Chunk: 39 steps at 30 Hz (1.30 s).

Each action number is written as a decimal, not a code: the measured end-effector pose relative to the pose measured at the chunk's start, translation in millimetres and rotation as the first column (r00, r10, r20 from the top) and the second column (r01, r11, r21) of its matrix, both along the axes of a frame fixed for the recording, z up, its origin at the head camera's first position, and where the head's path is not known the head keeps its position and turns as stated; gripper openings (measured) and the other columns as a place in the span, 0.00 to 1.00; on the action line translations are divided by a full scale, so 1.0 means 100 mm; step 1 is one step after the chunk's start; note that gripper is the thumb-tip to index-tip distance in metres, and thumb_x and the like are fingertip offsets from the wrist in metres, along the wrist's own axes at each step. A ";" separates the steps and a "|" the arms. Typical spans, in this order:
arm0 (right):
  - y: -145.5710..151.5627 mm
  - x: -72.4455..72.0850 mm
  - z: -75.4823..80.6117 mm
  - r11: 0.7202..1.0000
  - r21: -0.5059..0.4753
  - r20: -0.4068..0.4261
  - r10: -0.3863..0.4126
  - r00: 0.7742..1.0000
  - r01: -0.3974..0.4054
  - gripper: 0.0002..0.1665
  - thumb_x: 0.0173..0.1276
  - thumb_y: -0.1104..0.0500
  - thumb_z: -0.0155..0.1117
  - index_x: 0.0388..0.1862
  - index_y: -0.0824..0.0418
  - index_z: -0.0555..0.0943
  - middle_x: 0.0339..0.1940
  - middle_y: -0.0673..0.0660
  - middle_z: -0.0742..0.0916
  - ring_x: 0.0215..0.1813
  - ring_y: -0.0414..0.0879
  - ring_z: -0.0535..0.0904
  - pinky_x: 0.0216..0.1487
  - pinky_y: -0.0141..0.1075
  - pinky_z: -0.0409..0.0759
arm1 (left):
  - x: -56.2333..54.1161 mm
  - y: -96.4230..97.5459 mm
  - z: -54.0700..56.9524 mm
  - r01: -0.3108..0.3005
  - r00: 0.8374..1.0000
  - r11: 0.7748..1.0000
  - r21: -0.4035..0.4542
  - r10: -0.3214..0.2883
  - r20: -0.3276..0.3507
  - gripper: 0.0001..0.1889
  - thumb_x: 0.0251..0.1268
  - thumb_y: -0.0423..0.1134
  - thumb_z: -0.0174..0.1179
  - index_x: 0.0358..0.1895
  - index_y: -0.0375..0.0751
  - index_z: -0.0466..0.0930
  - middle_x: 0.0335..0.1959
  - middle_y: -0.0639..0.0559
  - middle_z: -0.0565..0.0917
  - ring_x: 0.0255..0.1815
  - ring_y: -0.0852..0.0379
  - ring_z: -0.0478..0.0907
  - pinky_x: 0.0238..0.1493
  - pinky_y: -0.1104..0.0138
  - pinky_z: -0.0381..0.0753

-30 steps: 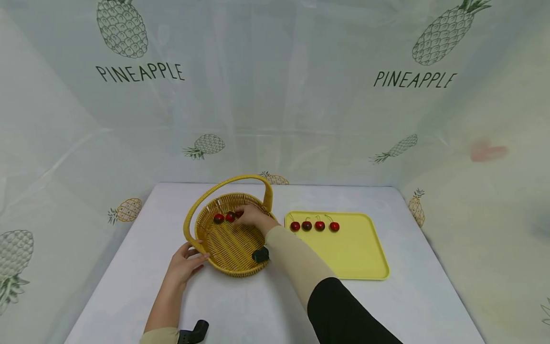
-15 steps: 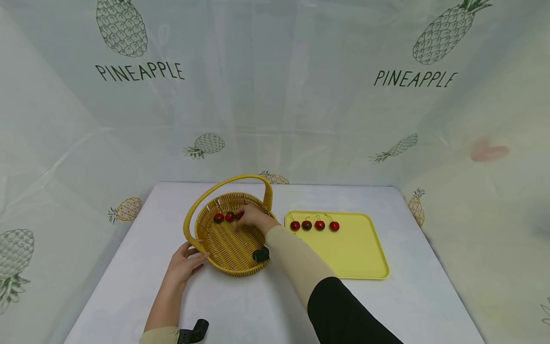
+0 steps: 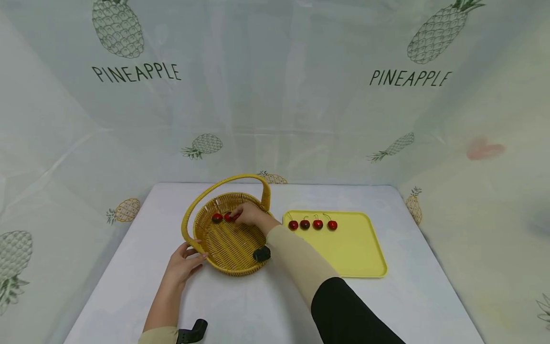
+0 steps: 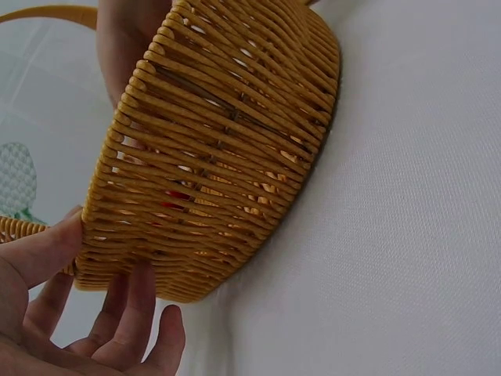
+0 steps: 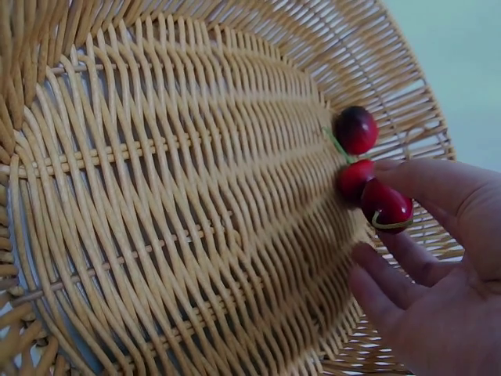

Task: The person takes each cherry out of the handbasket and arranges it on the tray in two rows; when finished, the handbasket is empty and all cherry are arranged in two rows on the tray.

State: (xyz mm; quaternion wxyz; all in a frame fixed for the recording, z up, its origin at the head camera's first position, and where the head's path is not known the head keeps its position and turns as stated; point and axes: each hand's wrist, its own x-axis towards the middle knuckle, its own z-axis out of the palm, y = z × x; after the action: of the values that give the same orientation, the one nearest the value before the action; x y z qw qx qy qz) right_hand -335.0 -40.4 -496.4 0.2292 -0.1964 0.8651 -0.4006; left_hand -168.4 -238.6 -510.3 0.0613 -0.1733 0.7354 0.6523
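The left hand (image 3: 182, 265) is gripping the basket (image 3: 234, 255) at its eight o'clock rim; this bracing should be firm. At three o'clock from it, the yellow tray (image 3: 354, 248) is bearing four cherries (image 3: 317, 224). Toward the basket's twelve o'clock, the right hand (image 3: 250, 214) is pinching one cherry (image 5: 389, 207); softness is probably advisable, because two loose cherries (image 5: 357, 129) are lying close.

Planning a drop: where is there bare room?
Bare: the tray, right of its cherry row; the table right of that; inside the basket, near left. Crowded: the basket's far side, with three cherries and the right hand; its left rim, with the left hand.
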 end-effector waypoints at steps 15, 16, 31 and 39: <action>0.19 0.17 0.22 0.993 -0.120 0.051 0.010 0.999 -0.004 0.13 0.65 0.65 0.68 0.48 0.65 0.86 0.48 0.49 0.84 0.46 0.41 0.78 0.48 0.41 0.80 | 0.01 0.02 0.03 0.017 1.000 1.000 0.003 -0.018 0.013 0.30 0.64 0.31 0.64 0.68 0.35 0.63 0.57 0.37 0.70 0.42 0.59 0.79 0.54 0.57 0.79; 0.21 0.20 0.24 0.992 -0.127 0.056 0.010 0.998 -0.002 0.12 0.65 0.66 0.68 0.48 0.65 0.85 0.49 0.50 0.84 0.46 0.41 0.78 0.49 0.43 0.80 | 0.01 0.02 0.03 0.021 1.000 1.000 0.003 -0.021 0.012 0.30 0.64 0.31 0.64 0.68 0.35 0.63 0.57 0.36 0.70 0.42 0.59 0.79 0.54 0.56 0.79; 0.48 0.38 0.48 0.981 -0.191 0.107 0.058 0.993 -0.037 0.06 0.66 0.68 0.66 0.38 0.61 0.87 0.40 0.49 0.87 0.44 0.45 0.83 0.53 0.46 0.80 | 0.03 0.02 0.04 0.029 0.999 1.000 0.009 -0.029 0.029 0.31 0.65 0.32 0.64 0.69 0.36 0.61 0.59 0.36 0.68 0.43 0.61 0.78 0.58 0.54 0.76; 0.68 0.42 0.56 0.986 -0.140 0.009 0.089 0.996 -0.087 0.05 0.65 0.65 0.68 0.38 0.58 0.88 0.38 0.46 0.86 0.41 0.38 0.80 0.45 0.33 0.81 | 0.02 0.04 0.03 0.037 0.999 0.999 0.010 -0.038 0.030 0.31 0.65 0.33 0.64 0.68 0.36 0.61 0.57 0.38 0.69 0.43 0.61 0.78 0.57 0.55 0.77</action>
State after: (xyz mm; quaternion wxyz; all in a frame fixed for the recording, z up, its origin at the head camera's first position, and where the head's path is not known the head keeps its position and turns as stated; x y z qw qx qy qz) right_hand -293.1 27.2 -440.0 0.2391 -0.2469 0.8236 -0.4511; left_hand -166.4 -234.5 -507.0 0.0854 -0.1690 0.7344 0.6517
